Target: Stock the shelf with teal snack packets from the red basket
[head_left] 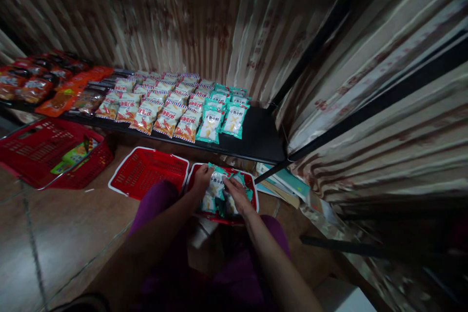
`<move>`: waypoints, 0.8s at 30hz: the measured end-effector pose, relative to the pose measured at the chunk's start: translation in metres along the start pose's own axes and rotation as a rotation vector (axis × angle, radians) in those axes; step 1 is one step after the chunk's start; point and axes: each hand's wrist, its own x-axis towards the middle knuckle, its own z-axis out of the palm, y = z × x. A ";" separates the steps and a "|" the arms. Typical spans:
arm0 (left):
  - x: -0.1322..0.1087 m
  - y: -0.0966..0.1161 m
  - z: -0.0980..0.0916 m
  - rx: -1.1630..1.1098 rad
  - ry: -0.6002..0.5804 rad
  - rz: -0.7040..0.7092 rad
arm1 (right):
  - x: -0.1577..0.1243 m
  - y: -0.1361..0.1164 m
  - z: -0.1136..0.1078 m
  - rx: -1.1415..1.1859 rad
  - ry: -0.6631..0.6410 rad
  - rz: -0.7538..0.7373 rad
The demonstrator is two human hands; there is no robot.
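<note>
A teal-and-white snack bag (217,181) is held between my two hands, just above a red basket (256,200) with a white rim. My left hand (203,178) pinches the bag's upper left edge. On the other side, my right hand (236,191) has its thumb and fingers on the right edge. More bags of the same kind lie in the basket below, partly covered by my hands. On the black shelf (252,142) ahead stand matching teal bags (234,119) in short rows, beside several rows of orange-and-white snack bags (146,113).
An empty-looking red basket (153,168) sits left of the filled one. Farther left, another red basket (47,139) with a metal handle holds green packets (75,155). Orange packages (69,90) occupy the shelf's left end. A black shelf post (314,44) and a pleated curtain (365,92) stand right.
</note>
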 end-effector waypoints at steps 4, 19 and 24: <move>-0.022 0.032 0.008 -0.043 -0.015 0.090 | -0.021 -0.038 0.003 0.165 0.042 -0.095; -0.094 0.121 0.001 -0.145 -0.098 0.308 | -0.093 -0.129 0.012 0.391 0.176 -0.233; -0.106 0.134 0.004 -0.140 -0.035 0.298 | -0.097 -0.131 0.013 0.395 0.264 -0.296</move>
